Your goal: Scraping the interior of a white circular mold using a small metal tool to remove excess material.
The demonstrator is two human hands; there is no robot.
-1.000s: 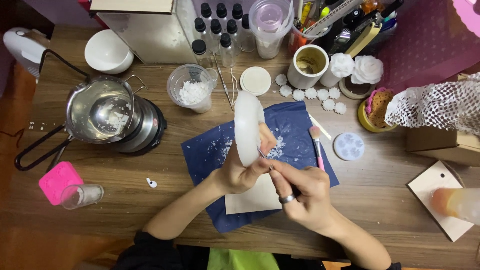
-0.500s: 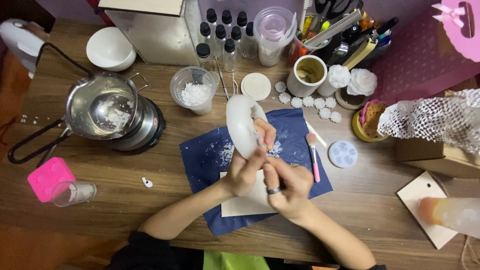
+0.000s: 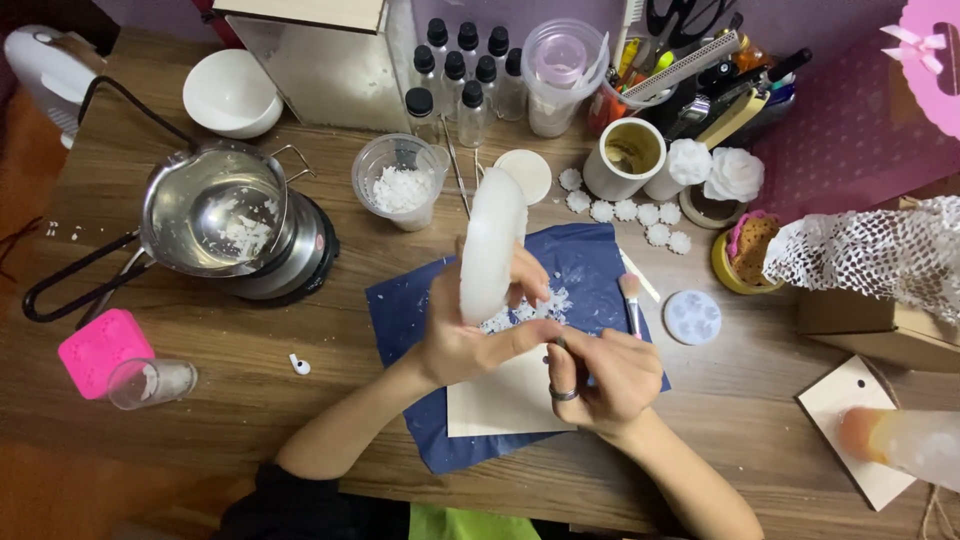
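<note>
Left hand (image 3: 462,340) grips a white mould (image 3: 491,245), held on edge above the blue sheet (image 3: 590,265) at mid-desk (image 3: 250,400). Right hand (image 3: 600,375), fingers curled shut, pinches a small tool against the mould's lower edge. A brush (image 3: 631,298) lies just beside.

Matt white waxy ring (image 3: 492,245), shiny metal pot (image 3: 213,208), wood table (image 3: 760,400).

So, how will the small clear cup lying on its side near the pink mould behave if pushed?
The clear cup lies on its side on the wooden table, so it would probably roll. It looks thin and almost empty, likely light. The pink mould beside it might stop it.
</note>
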